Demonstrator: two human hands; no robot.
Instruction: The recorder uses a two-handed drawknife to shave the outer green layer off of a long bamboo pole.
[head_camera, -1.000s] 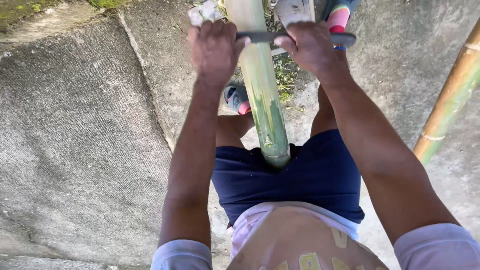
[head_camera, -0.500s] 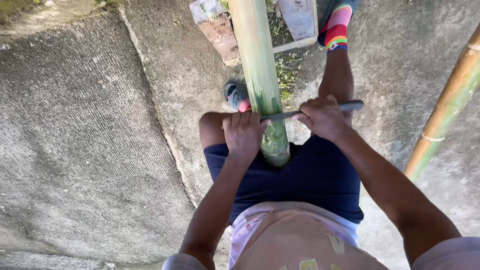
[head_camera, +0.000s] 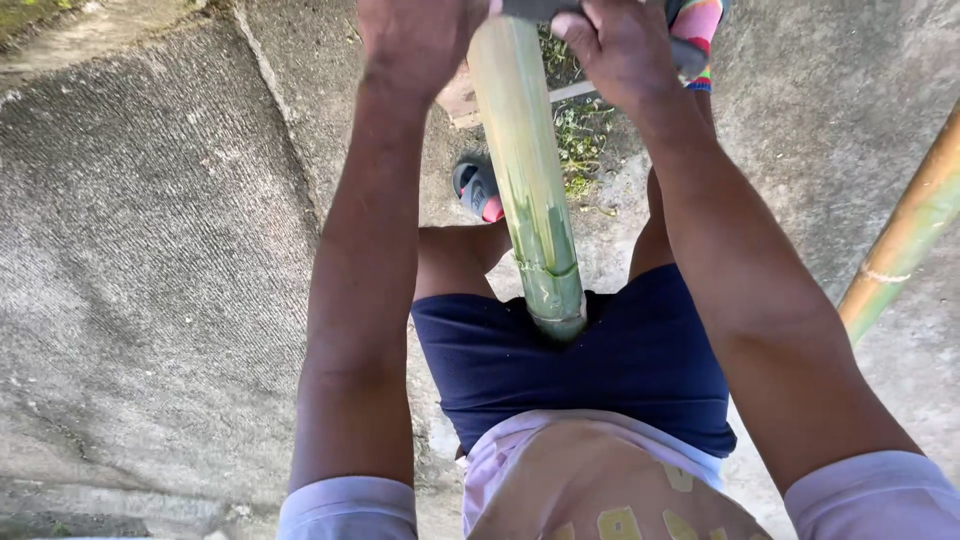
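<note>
Gripping tool (head_camera: 690, 55) half cut off above bamboo (head_camera: 528, 190).

The bamboo pole (head_camera: 528, 190) is pale yellow-green with darker green streaks. The shorts (head_camera: 580, 370) are navy, the shirt (head_camera: 590, 480) pale lilac with yellow print, the sock (head_camera: 697, 25) rainbow-striped, the concrete floor (head_camera: 150, 250) grey.
</note>
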